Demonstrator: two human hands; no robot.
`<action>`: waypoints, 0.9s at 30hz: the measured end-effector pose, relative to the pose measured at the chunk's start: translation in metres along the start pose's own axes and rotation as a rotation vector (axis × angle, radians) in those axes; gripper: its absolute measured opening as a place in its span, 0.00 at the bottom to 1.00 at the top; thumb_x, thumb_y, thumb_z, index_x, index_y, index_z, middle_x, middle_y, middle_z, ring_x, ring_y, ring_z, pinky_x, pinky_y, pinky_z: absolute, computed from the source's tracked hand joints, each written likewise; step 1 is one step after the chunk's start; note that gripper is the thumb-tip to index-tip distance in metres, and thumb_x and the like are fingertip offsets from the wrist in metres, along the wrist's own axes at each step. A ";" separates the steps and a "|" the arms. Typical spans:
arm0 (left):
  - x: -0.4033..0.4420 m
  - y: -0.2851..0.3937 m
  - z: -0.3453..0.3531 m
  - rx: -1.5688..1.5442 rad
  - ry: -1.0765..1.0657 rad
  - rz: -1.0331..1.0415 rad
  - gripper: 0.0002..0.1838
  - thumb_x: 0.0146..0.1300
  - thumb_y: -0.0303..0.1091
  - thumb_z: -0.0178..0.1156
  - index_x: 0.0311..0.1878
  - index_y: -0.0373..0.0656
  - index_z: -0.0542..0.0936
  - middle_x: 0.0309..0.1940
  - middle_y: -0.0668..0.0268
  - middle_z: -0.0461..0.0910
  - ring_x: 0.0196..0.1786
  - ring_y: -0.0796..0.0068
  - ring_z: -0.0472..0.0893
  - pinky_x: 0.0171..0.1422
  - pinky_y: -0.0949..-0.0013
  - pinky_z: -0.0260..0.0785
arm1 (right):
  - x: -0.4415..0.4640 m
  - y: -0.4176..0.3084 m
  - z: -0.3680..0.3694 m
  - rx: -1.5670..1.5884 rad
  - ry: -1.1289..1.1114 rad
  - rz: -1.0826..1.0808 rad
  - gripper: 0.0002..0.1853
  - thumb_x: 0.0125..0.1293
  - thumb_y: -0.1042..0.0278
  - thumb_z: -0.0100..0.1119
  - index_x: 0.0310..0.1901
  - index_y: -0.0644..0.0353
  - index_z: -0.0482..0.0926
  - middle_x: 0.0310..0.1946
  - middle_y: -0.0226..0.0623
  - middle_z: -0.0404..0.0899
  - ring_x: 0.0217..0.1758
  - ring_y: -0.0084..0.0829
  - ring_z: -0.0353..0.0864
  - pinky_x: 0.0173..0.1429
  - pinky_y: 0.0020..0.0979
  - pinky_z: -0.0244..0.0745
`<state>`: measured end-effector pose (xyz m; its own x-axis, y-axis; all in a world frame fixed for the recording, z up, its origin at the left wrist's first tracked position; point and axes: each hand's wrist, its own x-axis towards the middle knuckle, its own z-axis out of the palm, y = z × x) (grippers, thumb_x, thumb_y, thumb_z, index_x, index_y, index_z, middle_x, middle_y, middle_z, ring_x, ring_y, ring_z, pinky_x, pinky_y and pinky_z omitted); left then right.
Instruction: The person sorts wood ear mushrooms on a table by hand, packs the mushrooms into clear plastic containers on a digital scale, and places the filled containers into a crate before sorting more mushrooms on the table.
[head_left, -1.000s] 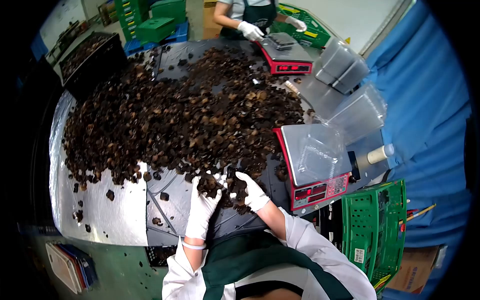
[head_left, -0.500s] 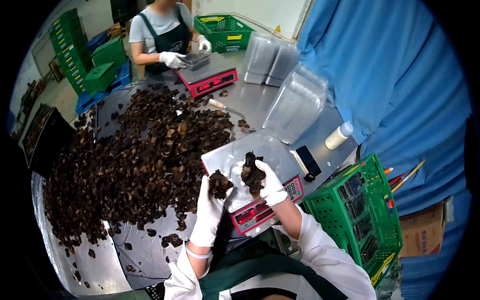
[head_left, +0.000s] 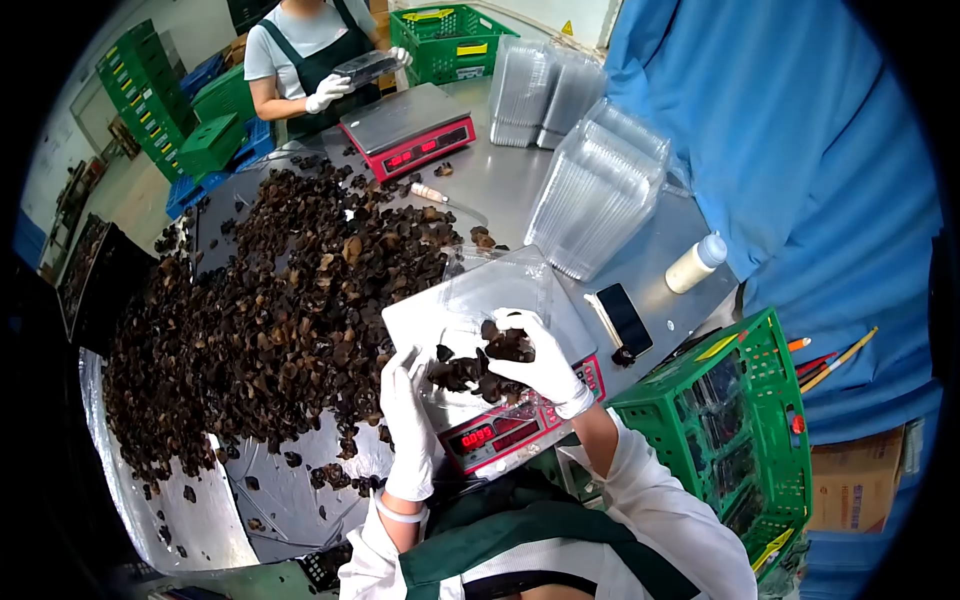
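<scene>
My right hand [head_left: 548, 368], in a white glove, has its fingers curled round a clump of wood ear mushroom [head_left: 507, 344] above a clear plastic tray [head_left: 470, 318]. More dark mushroom pieces [head_left: 458, 374] lie in the tray below. The tray rests on a scale [head_left: 408, 318] with a red front and lit red digits. At the tray's left side, my gloved left hand [head_left: 406, 425] is held upright with its fingers stretched out and nothing in its grasp. A hinged clear lid [head_left: 520, 272] extends from the tray's far side.
A wide heap of mushrooms [head_left: 290, 310] covers the table's left. Stacked clear trays [head_left: 600, 190], a knife [head_left: 430, 193], a phone [head_left: 625, 318] and a bottle [head_left: 695, 264] lie beyond. A green crate [head_left: 790, 400] holds filled packs at right. A co-worker [head_left: 315, 70] stands behind another scale [head_left: 410, 135].
Mushroom that was in my left hand is gone from it, and pieces now lie in the tray. My right hand has come lower. The co-worker has lifted a pack off the far scale.
</scene>
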<state>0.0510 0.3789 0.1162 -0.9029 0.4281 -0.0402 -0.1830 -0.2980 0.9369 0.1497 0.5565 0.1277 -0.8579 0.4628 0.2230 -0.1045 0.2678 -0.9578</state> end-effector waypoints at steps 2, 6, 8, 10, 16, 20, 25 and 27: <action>-0.007 0.001 -0.022 0.085 0.034 0.055 0.25 0.74 0.49 0.45 0.59 0.37 0.72 0.58 0.57 0.73 0.62 0.66 0.72 0.66 0.62 0.64 | -0.001 -0.013 -0.002 -0.161 -0.023 -0.040 0.27 0.49 0.72 0.74 0.52 0.60 0.75 0.56 0.43 0.69 0.59 0.38 0.72 0.64 0.33 0.67; -0.032 -0.001 -0.093 0.294 0.206 0.091 0.24 0.75 0.48 0.43 0.55 0.36 0.76 0.53 0.59 0.77 0.55 0.69 0.76 0.61 0.65 0.68 | -0.003 -0.017 -0.011 -0.219 -0.021 -0.089 0.11 0.56 0.76 0.64 0.42 0.64 0.80 0.53 0.46 0.76 0.60 0.40 0.74 0.65 0.35 0.66; -0.052 0.001 -0.138 0.374 0.318 0.056 0.20 0.75 0.44 0.44 0.52 0.37 0.77 0.50 0.60 0.79 0.53 0.70 0.77 0.59 0.67 0.69 | -0.005 -0.026 -0.015 -0.255 0.007 -0.106 0.06 0.61 0.76 0.59 0.39 0.66 0.81 0.47 0.47 0.81 0.58 0.42 0.76 0.64 0.37 0.67; -0.079 0.006 -0.180 0.399 0.461 -0.015 0.15 0.74 0.36 0.47 0.50 0.36 0.78 0.46 0.62 0.80 0.48 0.73 0.78 0.57 0.71 0.69 | -0.007 -0.036 -0.015 -0.334 0.036 -0.118 0.06 0.61 0.76 0.58 0.38 0.66 0.82 0.46 0.45 0.81 0.53 0.39 0.79 0.61 0.35 0.70; -0.145 -0.007 -0.269 0.847 0.554 0.047 0.11 0.65 0.29 0.56 0.49 0.37 0.78 0.49 0.59 0.78 0.55 0.65 0.75 0.64 0.65 0.63 | -0.020 -0.070 0.032 -0.167 0.158 0.039 0.07 0.66 0.77 0.53 0.39 0.65 0.81 0.40 0.39 0.81 0.45 0.29 0.80 0.52 0.29 0.73; -0.137 -0.007 -0.257 1.129 0.126 0.281 0.24 0.52 0.35 0.68 0.54 0.41 0.77 0.56 0.53 0.74 0.61 0.51 0.70 0.67 0.53 0.60 | -0.023 -0.074 0.124 -0.166 -0.185 0.162 0.12 0.63 0.76 0.58 0.48 0.63 0.81 0.44 0.37 0.82 0.46 0.26 0.80 0.50 0.27 0.75; -0.105 -0.008 -0.237 1.340 -0.520 0.402 0.29 0.54 0.44 0.67 0.61 0.53 0.75 0.62 0.61 0.72 0.67 0.51 0.65 0.71 0.45 0.53 | 0.001 0.052 0.218 -0.533 -0.184 -0.035 0.33 0.59 0.59 0.65 0.66 0.49 0.68 0.70 0.50 0.57 0.71 0.50 0.60 0.68 0.46 0.65; -0.097 -0.028 -0.256 1.418 -0.571 0.454 0.25 0.56 0.40 0.65 0.58 0.53 0.76 0.60 0.63 0.73 0.67 0.55 0.66 0.71 0.46 0.53 | 0.000 0.067 0.236 -0.807 -0.193 -0.050 0.35 0.56 0.58 0.66 0.67 0.46 0.67 0.71 0.52 0.55 0.71 0.57 0.56 0.70 0.49 0.61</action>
<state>0.0443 0.1271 0.0046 -0.4620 0.8751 0.1439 0.8368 0.3763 0.3978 0.0241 0.3745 0.0204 -0.9408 0.3007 0.1564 0.1849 0.8421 -0.5067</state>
